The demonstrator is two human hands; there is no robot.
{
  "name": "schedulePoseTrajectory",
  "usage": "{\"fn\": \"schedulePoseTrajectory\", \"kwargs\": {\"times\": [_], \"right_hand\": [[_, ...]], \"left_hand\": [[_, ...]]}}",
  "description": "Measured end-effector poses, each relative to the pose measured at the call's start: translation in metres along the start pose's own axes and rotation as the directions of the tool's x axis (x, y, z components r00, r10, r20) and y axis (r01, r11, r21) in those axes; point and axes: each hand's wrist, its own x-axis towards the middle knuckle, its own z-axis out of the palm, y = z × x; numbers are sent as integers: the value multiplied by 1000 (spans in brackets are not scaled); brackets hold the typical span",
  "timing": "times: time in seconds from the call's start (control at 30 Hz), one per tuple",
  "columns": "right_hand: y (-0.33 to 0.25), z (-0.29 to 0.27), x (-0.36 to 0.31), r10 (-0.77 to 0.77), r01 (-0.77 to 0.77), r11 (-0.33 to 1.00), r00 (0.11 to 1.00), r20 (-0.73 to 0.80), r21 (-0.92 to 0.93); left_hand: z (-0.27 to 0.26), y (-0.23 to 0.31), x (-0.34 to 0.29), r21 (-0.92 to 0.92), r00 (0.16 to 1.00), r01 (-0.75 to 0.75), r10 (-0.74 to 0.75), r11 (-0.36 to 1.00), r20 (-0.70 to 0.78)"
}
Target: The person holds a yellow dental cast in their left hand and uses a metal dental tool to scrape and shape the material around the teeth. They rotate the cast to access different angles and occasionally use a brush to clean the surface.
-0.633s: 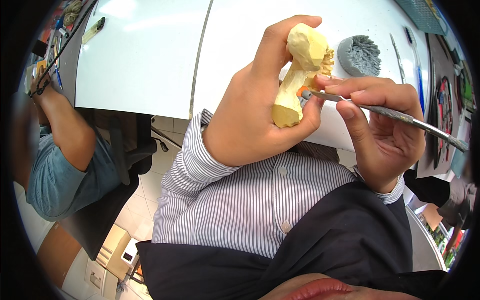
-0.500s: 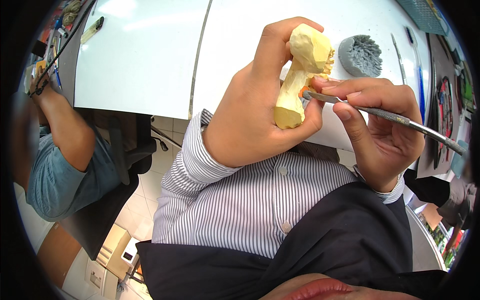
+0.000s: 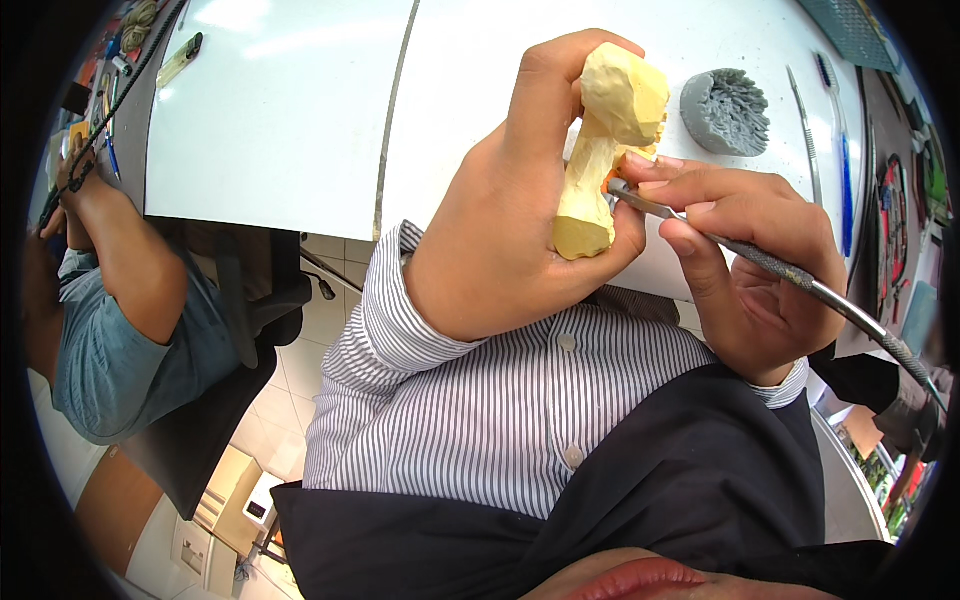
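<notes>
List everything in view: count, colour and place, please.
dental cast: 1, yellow, upper centre
carving tool: 1, silver, tip at the cast
lump: 1, grey, on that tip
tabletop: 1, white, across the top
round jagged block: 1, grey, upper right
slim metal tool: 1, silver, right of the block
toothbrush: 1, blue-handled, far right
cutter-like tool: 1, yellowish and black, upper left
basket: 1, teal, top right
chair: 1, black, lower left
co-worker's arm: 1, blue-sleeved, left
edge clutter: uncountable, mixed colours, both sides
shirt: 1, striped white and dark, lower centre
overgarment: 1, black, bottom
left hand: 1, bare, around the cast
right hand: 1, bare, on the carving tool
</notes>
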Motion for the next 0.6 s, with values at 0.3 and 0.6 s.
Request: {"fn": "schedulePoseTrajectory", "kwargs": {"times": [0.3,0.6], "right_hand": [[-1,0,-1,41,-42,999,999,-27,-8],[-1,2,-1,63,-63,998,997,-35,-14]], "left_hand": [[1,-1,0,44,1000,-13,13,999,1],[-1,0,0,72,1000,-10,9,997,3]]}}
